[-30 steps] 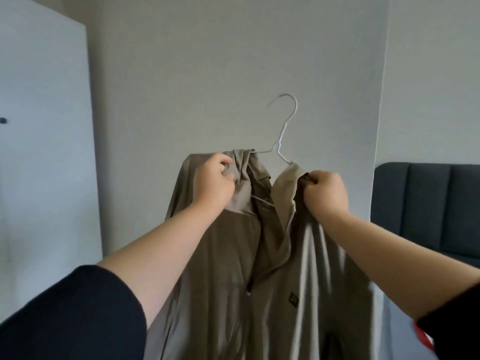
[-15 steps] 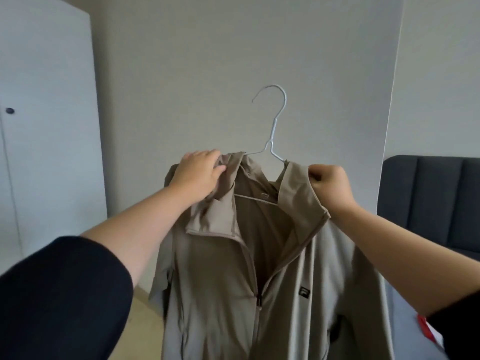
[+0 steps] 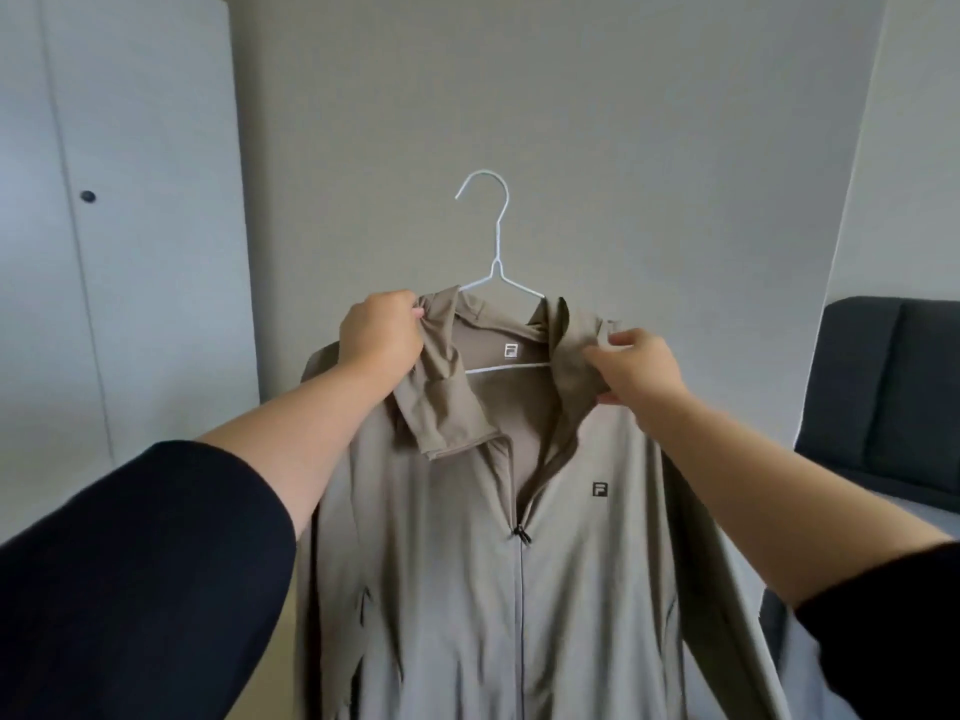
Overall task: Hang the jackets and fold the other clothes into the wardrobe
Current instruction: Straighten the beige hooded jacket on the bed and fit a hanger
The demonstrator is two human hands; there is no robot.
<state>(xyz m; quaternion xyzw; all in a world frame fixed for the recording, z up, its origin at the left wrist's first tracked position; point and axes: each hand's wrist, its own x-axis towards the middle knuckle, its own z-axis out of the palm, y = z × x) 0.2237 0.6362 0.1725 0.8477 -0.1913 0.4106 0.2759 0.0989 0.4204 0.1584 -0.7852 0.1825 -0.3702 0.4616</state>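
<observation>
A beige zip-up jacket (image 3: 467, 589) hangs on a white wire hanger (image 3: 496, 257), held up in front of me against the grey wall. My left hand (image 3: 379, 337) grips the jacket's left collar and shoulder, fabric bunched in the fist. At the right side of the collar my right hand (image 3: 636, 368) pinches the cloth between thumb and fingers. The hanger's hook stands free above the collar, its lower bar showing inside the neck opening. The zip is closed up to the chest.
A white wardrobe (image 3: 130, 252) with shut doors and a dark round knob (image 3: 88, 196) fills the left side. At the right edge stands a dark grey padded sofa or headboard (image 3: 893, 397). A plain grey wall lies behind the jacket.
The jacket has been spread out and now sits squarely on the hanger with the collar opened. Both hands moved apart to the shoulders, and the view turned left, showing more wardrobe.
</observation>
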